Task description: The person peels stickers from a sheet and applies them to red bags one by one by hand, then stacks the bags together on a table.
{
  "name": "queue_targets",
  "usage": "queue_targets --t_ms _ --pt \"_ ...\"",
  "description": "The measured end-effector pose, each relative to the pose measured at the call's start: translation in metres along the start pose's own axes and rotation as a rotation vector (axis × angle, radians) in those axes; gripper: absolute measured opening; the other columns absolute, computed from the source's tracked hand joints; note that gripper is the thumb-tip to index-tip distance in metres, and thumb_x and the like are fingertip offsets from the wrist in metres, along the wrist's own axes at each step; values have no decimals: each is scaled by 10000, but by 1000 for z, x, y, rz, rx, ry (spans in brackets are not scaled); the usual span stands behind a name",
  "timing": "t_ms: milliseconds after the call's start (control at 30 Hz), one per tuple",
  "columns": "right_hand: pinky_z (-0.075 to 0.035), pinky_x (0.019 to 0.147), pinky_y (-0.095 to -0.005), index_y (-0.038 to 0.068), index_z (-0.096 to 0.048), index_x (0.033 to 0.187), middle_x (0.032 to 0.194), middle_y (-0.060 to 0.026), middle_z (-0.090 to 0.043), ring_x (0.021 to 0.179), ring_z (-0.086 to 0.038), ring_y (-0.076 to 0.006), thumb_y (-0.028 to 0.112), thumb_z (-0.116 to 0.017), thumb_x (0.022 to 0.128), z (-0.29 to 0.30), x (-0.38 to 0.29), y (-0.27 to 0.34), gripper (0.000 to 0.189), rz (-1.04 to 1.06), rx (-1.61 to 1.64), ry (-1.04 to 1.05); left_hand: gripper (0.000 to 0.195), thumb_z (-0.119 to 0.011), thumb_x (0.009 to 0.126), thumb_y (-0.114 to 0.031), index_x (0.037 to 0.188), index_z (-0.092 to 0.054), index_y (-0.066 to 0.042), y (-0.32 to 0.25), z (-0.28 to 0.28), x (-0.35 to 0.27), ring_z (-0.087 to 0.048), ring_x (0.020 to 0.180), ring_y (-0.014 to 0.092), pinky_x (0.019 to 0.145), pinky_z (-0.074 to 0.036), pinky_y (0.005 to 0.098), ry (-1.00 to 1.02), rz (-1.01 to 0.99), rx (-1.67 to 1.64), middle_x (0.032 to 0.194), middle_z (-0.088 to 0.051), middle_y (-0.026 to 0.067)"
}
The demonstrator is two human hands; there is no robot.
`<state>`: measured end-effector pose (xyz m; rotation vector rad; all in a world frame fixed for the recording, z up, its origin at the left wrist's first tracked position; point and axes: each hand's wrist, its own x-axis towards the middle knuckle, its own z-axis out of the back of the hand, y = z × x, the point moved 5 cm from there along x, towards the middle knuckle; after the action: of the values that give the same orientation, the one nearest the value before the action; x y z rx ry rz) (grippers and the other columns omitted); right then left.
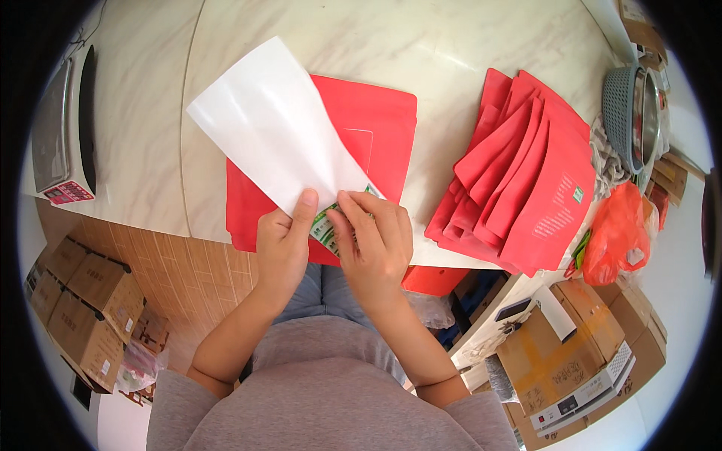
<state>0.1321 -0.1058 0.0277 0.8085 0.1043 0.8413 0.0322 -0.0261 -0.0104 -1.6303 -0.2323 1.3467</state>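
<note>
My left hand (pixel 286 242) grips the near end of a white sheet of backing paper (pixel 276 124), thumb on top. At that same end, the fingers of my right hand (pixel 372 237) pinch green and white printed stickers (pixel 326 232); whether one is lifted off the sheet cannot be told. Beneath the sheet and hands lie flat red pouches (pixel 378 124) at the counter's near edge. To the right, a fanned pile of red pouches (pixel 507 175) rests on the counter, the top one bearing a small green sticker (pixel 577 194) and white print.
A marbled counter (pixel 440 45) spans the view. A white and black appliance (pixel 79 124) stands at its left end. At the right are a grey plastic basket (pixel 619 118) and a red plastic bag (pixel 615 237). Cardboard boxes (pixel 84 304) stand below left, with more boxes (pixel 558 361) below right.
</note>
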Motion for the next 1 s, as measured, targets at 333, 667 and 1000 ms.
queue_targets --t_ms 333,667,1000 --pt "-479 671 -343 11 -654 907 920 -92 -649 792 -607 -257 -36 -738 711 -11 -10 0 219 -28 92 9 521 -525 1000 -381 621 -570 -26 17 11 7 -348 546 26 474 -255 254 -52 -32 13 564 -433 -71" --pt "-480 721 -326 22 -601 889 967 -112 -642 820 -611 -264 -45 -682 768 9 -24 -13 161 -153 280 5 511 -506 1002 -401 917 -665 77 26 44 24 -583 785 83 723 -452 216 -75 78 35 877 -678 74" --pt "-469 661 -261 -21 -649 915 821 -52 -654 706 -546 -103 93 -643 901 -35 29 -84 116 -721 461 155 462 -482 1022 -338 993 -629 98 53 65 35 -554 818 90 738 -454 260 -294 -218 145 867 -664 88"
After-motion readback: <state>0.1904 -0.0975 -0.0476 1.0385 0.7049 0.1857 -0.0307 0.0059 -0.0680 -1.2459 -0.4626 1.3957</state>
